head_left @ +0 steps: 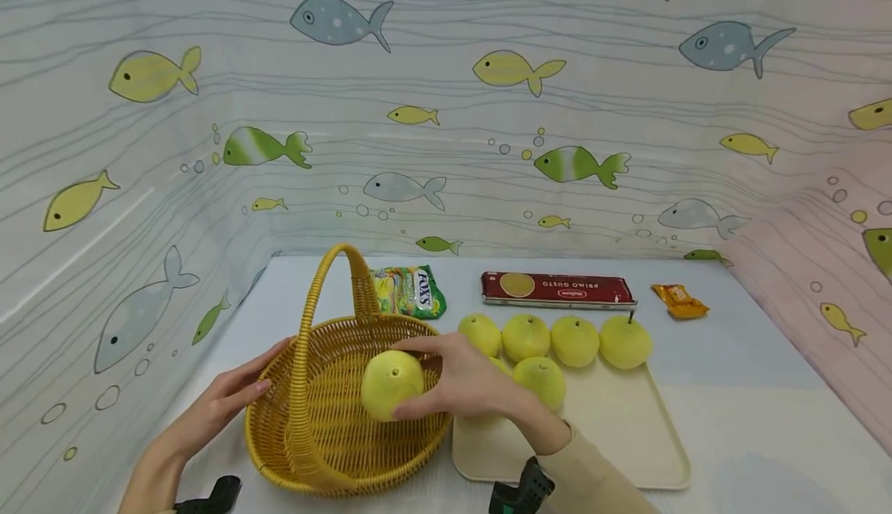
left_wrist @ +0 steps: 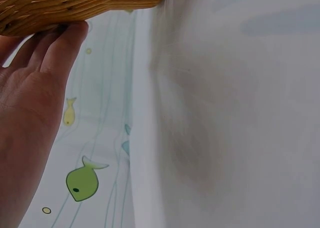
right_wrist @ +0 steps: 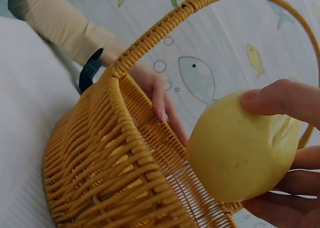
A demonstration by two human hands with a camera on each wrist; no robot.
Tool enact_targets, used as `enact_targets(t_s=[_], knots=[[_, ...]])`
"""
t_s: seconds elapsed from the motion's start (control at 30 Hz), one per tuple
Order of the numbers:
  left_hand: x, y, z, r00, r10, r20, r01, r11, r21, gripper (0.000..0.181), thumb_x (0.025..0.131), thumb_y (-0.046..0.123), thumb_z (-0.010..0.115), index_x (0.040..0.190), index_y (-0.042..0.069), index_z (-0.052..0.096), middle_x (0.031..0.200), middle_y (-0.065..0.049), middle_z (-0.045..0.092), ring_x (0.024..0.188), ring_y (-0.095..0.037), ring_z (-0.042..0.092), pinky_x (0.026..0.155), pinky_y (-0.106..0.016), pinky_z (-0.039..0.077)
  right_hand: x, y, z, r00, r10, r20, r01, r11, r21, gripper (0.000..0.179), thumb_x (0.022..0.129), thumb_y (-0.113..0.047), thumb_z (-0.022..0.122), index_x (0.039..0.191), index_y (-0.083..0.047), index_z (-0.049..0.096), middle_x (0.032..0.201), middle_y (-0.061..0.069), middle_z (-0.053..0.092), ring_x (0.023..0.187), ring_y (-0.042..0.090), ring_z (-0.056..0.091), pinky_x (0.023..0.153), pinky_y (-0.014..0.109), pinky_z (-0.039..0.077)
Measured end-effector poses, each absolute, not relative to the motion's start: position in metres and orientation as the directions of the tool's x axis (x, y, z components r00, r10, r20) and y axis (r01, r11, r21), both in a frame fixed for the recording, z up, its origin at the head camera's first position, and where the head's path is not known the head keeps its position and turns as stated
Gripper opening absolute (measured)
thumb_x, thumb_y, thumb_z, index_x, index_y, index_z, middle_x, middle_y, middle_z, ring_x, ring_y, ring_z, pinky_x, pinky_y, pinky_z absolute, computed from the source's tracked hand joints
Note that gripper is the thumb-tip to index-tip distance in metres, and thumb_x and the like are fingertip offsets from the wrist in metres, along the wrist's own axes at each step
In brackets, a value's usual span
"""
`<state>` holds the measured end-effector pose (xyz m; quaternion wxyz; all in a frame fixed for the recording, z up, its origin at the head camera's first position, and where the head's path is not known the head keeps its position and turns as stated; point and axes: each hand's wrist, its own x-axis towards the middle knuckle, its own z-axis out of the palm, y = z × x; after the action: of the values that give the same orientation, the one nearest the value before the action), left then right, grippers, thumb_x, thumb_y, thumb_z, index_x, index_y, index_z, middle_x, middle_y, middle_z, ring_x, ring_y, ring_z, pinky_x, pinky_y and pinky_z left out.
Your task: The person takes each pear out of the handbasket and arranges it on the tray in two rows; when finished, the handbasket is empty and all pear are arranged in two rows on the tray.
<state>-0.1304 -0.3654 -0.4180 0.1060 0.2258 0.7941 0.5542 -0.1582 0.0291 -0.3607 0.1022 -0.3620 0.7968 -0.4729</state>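
My right hand (head_left: 463,378) grips a round yellow pear (head_left: 392,385) between thumb and fingers, over the inside of a wicker basket (head_left: 334,413). In the right wrist view the pear (right_wrist: 240,148) appears beside the basket's rim, with the thumb across its upper side. At the basket's left side, my left hand (head_left: 233,390) holds the rim, thumb on the rim and fingers along the outer wall. The left wrist view shows those fingers (left_wrist: 62,50) against the underside of the wicker weave. More yellow pears (head_left: 526,337) sit on a cream tray (head_left: 613,436) to the right.
Behind the basket lies a green Fox's candy bag (head_left: 411,291). A long red biscuit box (head_left: 557,289) is behind the pears, with a small orange packet (head_left: 680,301) to its right. The basket's tall arched handle (head_left: 301,359) rises left of my right hand. Fish-patterned sheeting surrounds the white table.
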Motion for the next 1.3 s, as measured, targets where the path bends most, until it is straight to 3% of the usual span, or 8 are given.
enact_targets(t_s=[0.27, 0.53, 0.77, 1.0, 1.3], knots=[[-0.13, -0.365, -0.416, -0.883, 0.466, 0.057, 0.215, 0.293, 0.932, 0.056, 0.107, 0.005, 0.035, 0.161, 0.011, 0.02, 0.162, 0.019, 0.027, 0.141, 0.016, 0.024, 0.103, -0.005, 0.029, -0.158, 0.055, -0.356, -0.762, -0.629, 0.154, -0.391, 0.258, -0.884, 0.07, 0.071, -0.028, 0.09, 0.135, -0.017, 0.064, 0.121, -0.003, 0.067, 0.105, 0.011, 0.066, 0.089, 0.027, 0.055], [-0.131, -0.364, -0.417, -0.879, 0.471, 0.075, 0.242, 0.305, 0.921, 0.056, 0.107, 0.005, 0.035, 0.161, 0.01, 0.02, 0.164, 0.013, 0.025, 0.143, 0.014, 0.024, 0.104, -0.006, 0.028, -0.161, 0.094, -0.346, -0.807, -0.563, 0.179, -0.373, 0.252, -0.893, 0.069, 0.073, -0.028, 0.089, 0.136, -0.017, 0.063, 0.129, 0.0, 0.065, 0.117, 0.019, 0.063, 0.094, 0.027, 0.054], [-0.13, -0.365, -0.417, -0.864, 0.496, 0.088, 0.252, 0.275, 0.928, 0.056, 0.107, 0.002, 0.031, 0.161, 0.008, 0.018, 0.163, 0.016, 0.024, 0.143, 0.014, 0.022, 0.105, -0.006, 0.029, -0.164, 0.12, -0.348, -0.832, -0.525, 0.18, -0.342, 0.231, -0.911, 0.07, 0.074, -0.022, 0.089, 0.137, -0.012, 0.061, 0.133, 0.007, 0.064, 0.115, 0.026, 0.066, 0.094, 0.033, 0.055], [-0.13, -0.367, -0.417, -0.867, 0.493, 0.076, 0.235, 0.269, 0.934, 0.056, 0.107, 0.003, 0.032, 0.161, 0.009, 0.017, 0.164, 0.015, 0.023, 0.143, 0.014, 0.021, 0.105, -0.006, 0.029, -0.168, 0.14, -0.353, -0.855, -0.492, 0.165, -0.326, 0.262, -0.908, 0.068, 0.074, -0.022, 0.089, 0.136, -0.015, 0.062, 0.135, 0.005, 0.064, 0.117, 0.026, 0.064, 0.093, 0.026, 0.054], [-0.13, -0.365, -0.416, -0.867, 0.491, 0.081, 0.239, 0.268, 0.933, 0.056, 0.107, 0.003, 0.032, 0.16, 0.006, 0.017, 0.164, 0.012, 0.023, 0.144, 0.012, 0.022, 0.106, -0.007, 0.028, -0.17, 0.173, -0.35, -0.851, -0.48, 0.216, -0.349, 0.208, -0.914, 0.065, 0.076, -0.012, 0.087, 0.135, -0.013, 0.062, 0.132, 0.008, 0.063, 0.107, 0.021, 0.069, 0.091, 0.031, 0.056]])
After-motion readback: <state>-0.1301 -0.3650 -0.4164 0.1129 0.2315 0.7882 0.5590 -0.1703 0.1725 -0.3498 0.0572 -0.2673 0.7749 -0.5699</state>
